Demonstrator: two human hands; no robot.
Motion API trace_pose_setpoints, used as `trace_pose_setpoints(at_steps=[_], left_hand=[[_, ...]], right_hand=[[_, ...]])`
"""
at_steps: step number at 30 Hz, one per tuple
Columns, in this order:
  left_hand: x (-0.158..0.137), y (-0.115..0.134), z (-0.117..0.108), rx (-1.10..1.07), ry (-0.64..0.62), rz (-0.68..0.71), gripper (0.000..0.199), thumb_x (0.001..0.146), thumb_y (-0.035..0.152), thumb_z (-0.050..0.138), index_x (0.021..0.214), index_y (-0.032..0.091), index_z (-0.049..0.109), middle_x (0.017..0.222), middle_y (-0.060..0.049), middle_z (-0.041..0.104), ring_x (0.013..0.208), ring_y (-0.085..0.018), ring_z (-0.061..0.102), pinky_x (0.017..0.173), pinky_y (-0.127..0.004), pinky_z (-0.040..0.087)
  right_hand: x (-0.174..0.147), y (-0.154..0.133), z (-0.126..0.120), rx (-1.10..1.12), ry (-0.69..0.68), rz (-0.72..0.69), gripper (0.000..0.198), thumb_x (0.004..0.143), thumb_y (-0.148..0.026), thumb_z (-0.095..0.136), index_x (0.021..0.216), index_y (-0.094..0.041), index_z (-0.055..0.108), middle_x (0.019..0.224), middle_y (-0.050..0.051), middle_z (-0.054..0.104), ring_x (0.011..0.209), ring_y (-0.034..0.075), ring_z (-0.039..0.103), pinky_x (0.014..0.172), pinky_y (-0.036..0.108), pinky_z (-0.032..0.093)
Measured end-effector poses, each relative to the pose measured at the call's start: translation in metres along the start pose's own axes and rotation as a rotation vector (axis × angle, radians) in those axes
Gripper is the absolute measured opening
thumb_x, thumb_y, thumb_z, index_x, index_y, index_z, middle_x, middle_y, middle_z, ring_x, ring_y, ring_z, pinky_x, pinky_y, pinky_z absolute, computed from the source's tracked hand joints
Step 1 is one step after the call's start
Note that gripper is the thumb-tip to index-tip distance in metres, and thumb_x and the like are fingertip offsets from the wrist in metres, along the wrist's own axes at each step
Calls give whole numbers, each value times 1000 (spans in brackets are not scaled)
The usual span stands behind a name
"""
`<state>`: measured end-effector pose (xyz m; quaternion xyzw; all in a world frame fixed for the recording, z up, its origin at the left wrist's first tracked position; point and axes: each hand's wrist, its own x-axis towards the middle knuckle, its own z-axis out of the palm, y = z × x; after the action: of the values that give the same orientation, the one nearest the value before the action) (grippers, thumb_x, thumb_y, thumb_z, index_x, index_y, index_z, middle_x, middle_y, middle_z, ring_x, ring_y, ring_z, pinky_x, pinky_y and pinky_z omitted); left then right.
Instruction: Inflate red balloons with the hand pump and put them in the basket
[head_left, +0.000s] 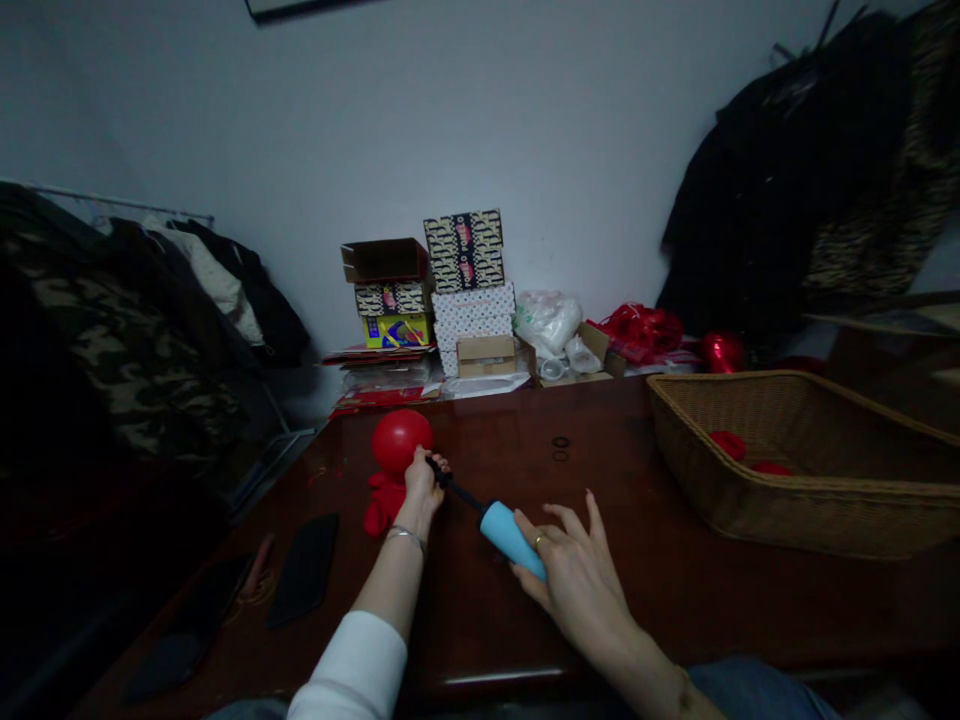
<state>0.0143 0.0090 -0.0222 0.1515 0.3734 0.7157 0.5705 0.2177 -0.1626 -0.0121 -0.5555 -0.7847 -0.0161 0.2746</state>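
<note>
Head view: my left grip (pixel 424 480) is closed around the dark front end of a hand pump (pixel 512 540), and a rounded red balloon (pixel 403 438) sits right against it, over the left part of the surface (pixel 517 425). Where the balloon's mouth meets the pump is hidden by my fingers, so I cannot tell how far it is pushed on. My right grip (pixel 577 575) is only partly closed: thumb and forefinger hold the pale blue barrel from either side while other fingers are lifted and spread. A length of dark rod shows between the two grips. To work this well, I judge, the left should pinch firmly and hold the front end dead still, letting the right alone slide the barrel. Strokes want to run straight along the rod, since a sideways push could bend it or pull the mouth loose. Wrapping the raised fingers round the barrel would give a surer push than this light hold. I would watch the balloon's skin and ease off before it gets too tight. Limp red pieces (pixel 381 507), probably balloons, lie just on its near side, so some room there helps.
</note>
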Motion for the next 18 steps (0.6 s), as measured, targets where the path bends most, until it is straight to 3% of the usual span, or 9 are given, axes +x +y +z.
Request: trace_pose_setpoints(at_steps=[11, 18], left_hand=[[-40, -46, 3, 67, -41, -76, 24, 89, 29, 43, 68, 18, 41, 49, 4, 42, 38, -8, 41, 39, -18, 33], [-34, -39, 1, 68, -17, -37, 25, 90, 29, 42, 67, 18, 39, 48, 5, 39, 36, -7, 38, 37, -18, 30]], right_hand=[[4, -3, 24, -69, 8, 17, 50, 80, -40, 58, 125, -19, 53, 91, 6, 69, 110, 26, 49, 108, 53, -1], [4, -5, 25, -36, 20, -7, 51, 79, -39, 59, 126, -19, 51, 92, 5, 69, 110, 25, 49, 108, 52, -2]])
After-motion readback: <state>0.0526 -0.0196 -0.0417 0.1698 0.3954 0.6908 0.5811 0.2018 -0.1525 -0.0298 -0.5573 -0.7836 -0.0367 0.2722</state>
